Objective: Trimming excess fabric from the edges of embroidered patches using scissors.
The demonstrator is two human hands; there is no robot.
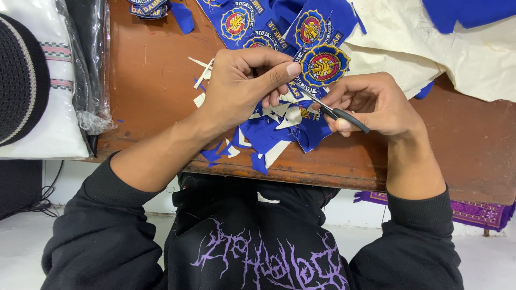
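My left hand (242, 86) pinches a round embroidered patch (324, 65), blue with a yellow rim and a red and yellow centre, between thumb and fingers. My right hand (371, 104) grips small black-handled scissors (336, 111), whose blades point up-left and meet the patch's lower left edge. Both hands hover over a heap of blue and white fabric scraps (269, 134) near the front edge of the brown wooden table (150, 80).
Several more blue embroidered patches (242, 21) lie at the back of the table. A cream cloth (430, 48) covers the back right, with blue fabric (467, 11) on it. Folded white cloth in clear plastic (59, 80) sits at left. A purple mat (484, 212) lies on the floor.
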